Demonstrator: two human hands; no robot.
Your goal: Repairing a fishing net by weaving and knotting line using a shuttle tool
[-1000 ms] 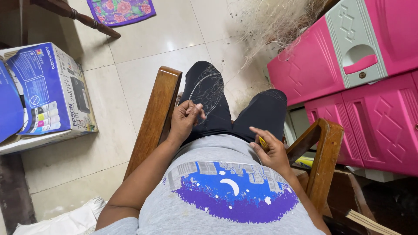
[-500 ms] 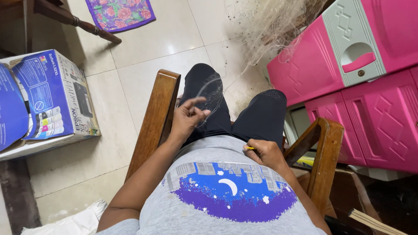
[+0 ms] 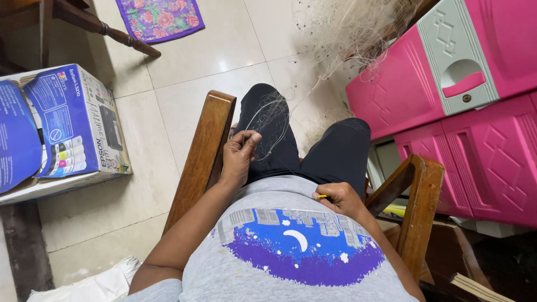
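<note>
I sit in a wooden armchair point(image 3: 202, 146) and look down at my lap. My left hand point(image 3: 239, 154) is raised over my left thigh, its fingers pinched on fine pale net threads point(image 3: 272, 114) that lie across my dark trousers. The threads run up to a tangled heap of netting point(image 3: 352, 28) at the top. My right hand point(image 3: 338, 199) rests against my belly, closed around a small yellow tool point(image 3: 322, 196) of which only the tip shows.
A pink plastic cabinet point(image 3: 464, 95) with a grey panel stands close on the right. A blue and white cardboard box point(image 3: 61, 131) sits on the tiled floor at left. A floral mat point(image 3: 160, 18) and a wooden furniture leg point(image 3: 120, 34) lie at the top left.
My right hand has drawn back from above the right thigh to my belly. My left hand has stayed over the left thigh, its fingers shifting on the threads.
</note>
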